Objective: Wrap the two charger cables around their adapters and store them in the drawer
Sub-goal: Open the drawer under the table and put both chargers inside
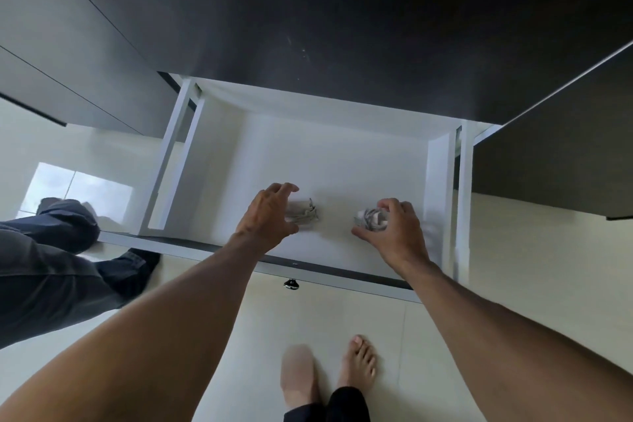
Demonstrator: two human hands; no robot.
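— Pale floor tiles are seen below the open white drawer (438,161). What is held?

— Left hand (265,216), fingers spread, over one wrapped charger (305,211); right hand (394,230) curled around the other charger (371,218). Both should be released gently, flat, apart.

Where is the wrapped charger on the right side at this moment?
In the head view, the right wrapped charger is inside the open white drawer, near its front right, under the right hand, apart from the left one.
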